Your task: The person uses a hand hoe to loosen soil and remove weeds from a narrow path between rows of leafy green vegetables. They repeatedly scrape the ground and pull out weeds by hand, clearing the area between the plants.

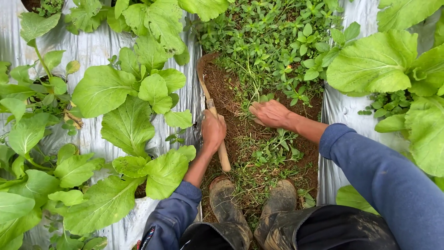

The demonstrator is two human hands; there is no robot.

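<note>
Between the leafy beds, left hand (213,131) grips the upright-slanting sickle handle (218,136), right hand (272,114) clutches weeds (259,98) just beyond it.

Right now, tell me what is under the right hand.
The right hand presses on weeds and brown soil. What its fingers grip beneath the palm is hidden.

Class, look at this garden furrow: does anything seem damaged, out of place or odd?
Yes. Weeds crowd the soil furrow between the silver plastic sheets. One leaf on the left is yellow-brown and shrivelled among green ones. The boots are caked in mud.
</note>
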